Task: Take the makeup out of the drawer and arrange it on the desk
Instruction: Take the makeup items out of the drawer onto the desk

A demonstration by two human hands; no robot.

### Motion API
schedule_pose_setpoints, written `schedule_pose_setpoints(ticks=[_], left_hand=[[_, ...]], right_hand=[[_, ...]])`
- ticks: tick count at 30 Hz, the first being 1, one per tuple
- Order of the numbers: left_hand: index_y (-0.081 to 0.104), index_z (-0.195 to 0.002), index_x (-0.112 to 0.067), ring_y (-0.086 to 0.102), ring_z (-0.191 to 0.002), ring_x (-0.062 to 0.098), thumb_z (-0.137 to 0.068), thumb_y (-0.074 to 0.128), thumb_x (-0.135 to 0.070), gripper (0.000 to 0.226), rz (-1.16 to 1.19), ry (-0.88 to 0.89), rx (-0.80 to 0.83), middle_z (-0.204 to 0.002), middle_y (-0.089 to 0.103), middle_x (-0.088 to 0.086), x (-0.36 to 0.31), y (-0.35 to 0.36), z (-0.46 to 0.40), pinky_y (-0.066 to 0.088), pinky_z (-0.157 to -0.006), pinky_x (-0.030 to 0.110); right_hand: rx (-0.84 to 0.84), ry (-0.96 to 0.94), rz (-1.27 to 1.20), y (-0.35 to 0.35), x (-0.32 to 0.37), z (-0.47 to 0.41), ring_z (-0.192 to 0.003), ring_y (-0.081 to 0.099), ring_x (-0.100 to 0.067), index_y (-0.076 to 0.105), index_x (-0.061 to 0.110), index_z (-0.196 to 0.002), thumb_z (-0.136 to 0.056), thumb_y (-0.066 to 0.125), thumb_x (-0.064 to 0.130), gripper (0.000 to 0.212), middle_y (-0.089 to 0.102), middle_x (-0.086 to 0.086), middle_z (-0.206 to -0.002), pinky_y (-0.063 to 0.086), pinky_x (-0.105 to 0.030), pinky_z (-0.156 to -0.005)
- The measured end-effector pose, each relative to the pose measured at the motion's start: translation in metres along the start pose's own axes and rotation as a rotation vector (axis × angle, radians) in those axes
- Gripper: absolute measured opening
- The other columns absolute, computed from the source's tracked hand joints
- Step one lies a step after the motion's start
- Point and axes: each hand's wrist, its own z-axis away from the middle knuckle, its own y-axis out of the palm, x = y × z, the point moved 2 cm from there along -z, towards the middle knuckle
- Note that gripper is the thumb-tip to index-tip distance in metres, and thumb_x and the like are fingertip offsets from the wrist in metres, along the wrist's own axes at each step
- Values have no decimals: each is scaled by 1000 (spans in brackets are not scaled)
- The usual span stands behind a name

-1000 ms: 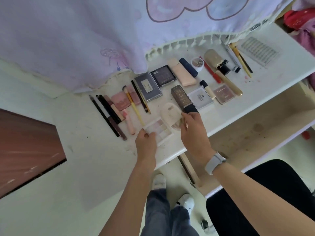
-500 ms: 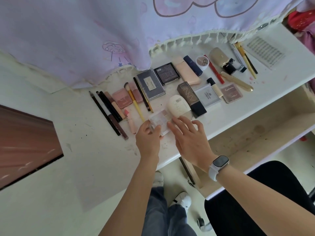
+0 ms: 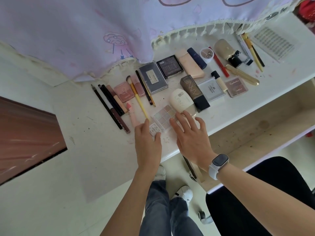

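— Head view first: what was nearest?
— Jeans and white shoes, then both hands over the bench (image 3: 102, 150) edge. The left hand (image 3: 147, 142) lay with fingers straight, touching the near corner of the pastel eyeshadow palette (image 3: 162, 119). The right hand (image 3: 190, 135) was spread, fingertips on the palette's right end, a smartwatch (image 3: 219, 161) on the wrist.
— And the drawer?
— Pulled out at right, drawer (image 3: 255, 133) interior bare wood.
— Beyond the palette?
— A white tube (image 3: 180, 102) just beside it, a brown UNNY tube (image 3: 194, 91), a yellow-handled brush (image 3: 138, 97), pencils (image 3: 109, 106), compacts, all flat below the lilac curtain (image 3: 85, 31).
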Motion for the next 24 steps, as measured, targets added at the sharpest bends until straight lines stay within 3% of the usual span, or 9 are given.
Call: schedule_pose_setpoints(ticks=[4, 7, 11, 13, 16, 18, 21, 24], left_hand=[[43, -135, -12, 35, -123, 22, -88, 60, -21, 51, -263, 141, -7, -139, 47, 3, 5, 5, 4, 37, -99, 37], [48, -133, -13, 37, -122, 24, -88, 60, -26, 48, -370, 179, -36, -137, 51, 1, 8, 5, 5, 34, -94, 38], [56, -124, -7, 42, -120, 31, -85, 65, -16, 41, -336, 255, -54, -130, 53, 12, 9, 6, 3, 37, -99, 40], [58, -121, -6, 45, -119, 31, -84, 67, -15, 40, -343, 266, -66, -125, 56, 12, 10, 5, 1, 40, -96, 42], [59, -121, -7, 47, -118, 30, -84, 67, -19, 40, -411, 282, -78, -123, 59, 9, 10, 5, 2, 41, -88, 41], [58, -122, -10, 44, -122, 30, -84, 66, -20, 40, -448, 283, -77, -127, 56, 9, 8, 5, 4, 38, -89, 43], [61, -117, -10, 47, -119, 35, -79, 71, -16, 39, -444, 343, -121, -125, 57, 15, 1, 6, 13, 41, -88, 48], [66, -107, -10, 54, -110, 34, -76, 73, -12, 32, -396, 498, -155, -115, 62, 13, -8, 20, 34, 46, -83, 46]], right_hand=[[-3, 8, -23, 2, 1, 4, -125, 48, -33, 56, 10, -126, -73, 68, 23, 56, 55, -13, -130, 41, -52, -96], [-8, 15, -46, 4, 1, 7, -127, 45, -33, 54, 10, -129, -77, 65, 23, 54, 53, -15, -133, 39, -54, -98], [15, 9, -84, 7, 2, 10, -131, 39, -34, 48, 11, -134, -81, 63, 23, 56, 46, -17, -139, 33, -57, -102], [61, -12, -65, 8, 5, 11, -135, 33, -34, 42, 13, -138, -85, 57, 27, 57, 40, -16, -143, 24, -57, -106], [146, -30, -73, 12, 6, 11, -142, 9, -33, 19, 17, -147, -95, 36, 32, 56, 18, -14, -154, -1, -53, -111], [163, -32, -129, 12, 4, 11, -143, -1, -32, 13, 18, -148, -97, 33, 31, 56, 9, -12, -155, -10, -51, -110], [64, -18, -309, 4, -3, 21, -140, 18, -34, 35, 12, -141, -93, 46, 20, 49, 29, -15, -150, 7, -52, -112], [-59, 217, -526, 3, -31, 49, -137, 29, -31, 46, 7, -133, -90, 47, 8, 43, 40, -14, -143, 17, -48, -114]])
